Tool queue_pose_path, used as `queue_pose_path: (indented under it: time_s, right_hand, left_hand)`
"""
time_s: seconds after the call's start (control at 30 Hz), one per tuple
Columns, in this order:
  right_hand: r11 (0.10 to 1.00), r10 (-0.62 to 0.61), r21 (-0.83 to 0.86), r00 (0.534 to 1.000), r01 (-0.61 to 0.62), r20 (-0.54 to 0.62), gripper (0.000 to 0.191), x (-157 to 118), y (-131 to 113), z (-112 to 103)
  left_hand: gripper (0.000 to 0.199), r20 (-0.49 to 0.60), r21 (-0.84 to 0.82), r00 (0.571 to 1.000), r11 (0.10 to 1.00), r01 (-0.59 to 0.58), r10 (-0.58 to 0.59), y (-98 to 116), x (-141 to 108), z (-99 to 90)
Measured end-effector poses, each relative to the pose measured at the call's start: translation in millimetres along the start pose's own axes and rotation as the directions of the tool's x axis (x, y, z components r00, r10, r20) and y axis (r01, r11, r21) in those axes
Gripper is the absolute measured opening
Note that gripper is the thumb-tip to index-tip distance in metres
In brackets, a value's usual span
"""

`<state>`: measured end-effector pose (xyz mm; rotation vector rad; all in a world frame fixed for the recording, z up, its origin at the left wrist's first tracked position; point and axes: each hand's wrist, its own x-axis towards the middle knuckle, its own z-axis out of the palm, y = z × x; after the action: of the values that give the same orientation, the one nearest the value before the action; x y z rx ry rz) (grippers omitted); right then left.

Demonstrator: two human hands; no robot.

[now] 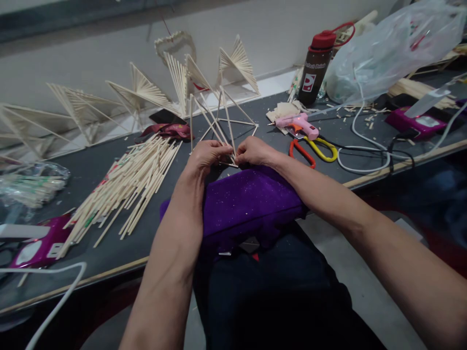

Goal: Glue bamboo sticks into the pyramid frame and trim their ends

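A small open frame of thin wooden sticks [228, 116] stands on the dark table in front of me. At its near corner, my left hand [211, 153] has its fingers closed on a stick. My right hand [253, 151] pinches the same corner from the other side, thumb and finger almost meeting the left ones. Exactly which stick each hand grips is partly hidden by the fingers. A purple cushion [251, 201] lies under my forearms at the table edge. Left of the frame is a heap of loose wooden sticks [134, 180].
Several fan-shaped stick models [146, 90] line the wall. A pink glue gun [297, 124] lies to the right, beside scissors [321, 149] with red and yellow handles. Farther back stand a dark bottle [316, 68] and a plastic bag [394, 53]. White cables [365, 167] trail across the right side.
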<state>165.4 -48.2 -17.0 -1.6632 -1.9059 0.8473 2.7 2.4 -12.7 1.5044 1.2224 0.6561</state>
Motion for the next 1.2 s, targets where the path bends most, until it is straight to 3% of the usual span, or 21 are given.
queue_pose_path:
  time_s: [0.87, 0.97, 1.13, 1.2]
  right_hand:
    - [0.994, 0.035, -0.104, 0.999, -0.036, -0.009, 0.016, -1, -5, 0]
    - [0.999, 0.041, -0.026, 0.999, -0.04, 0.007, 0.013, 0, -2, 0]
    - [0.958, 0.03, 0.281, 0.996, -0.052, 0.081, 0.016, 1, 6, -3]
    - [0.949, 0.029, 0.312, 0.997, -0.05, 0.071, 0.017, 1, 7, -3]
  left_hand:
    - [0.023, 0.0, 0.0, 1.0, 1.0, -0.021, 0.021, -2, 1, -0.6]
    - [0.023, -0.004, -0.013, 1.0, 1.0, -0.021, 0.021, -1, 0, -0.2]
    - [0.021, -0.018, -0.026, 1.0, 1.0, -0.015, 0.014, 0, 1, 0.0]
    - [0.021, -0.015, -0.017, 1.0, 1.0, -0.016, 0.015, -1, 1, -0.3]
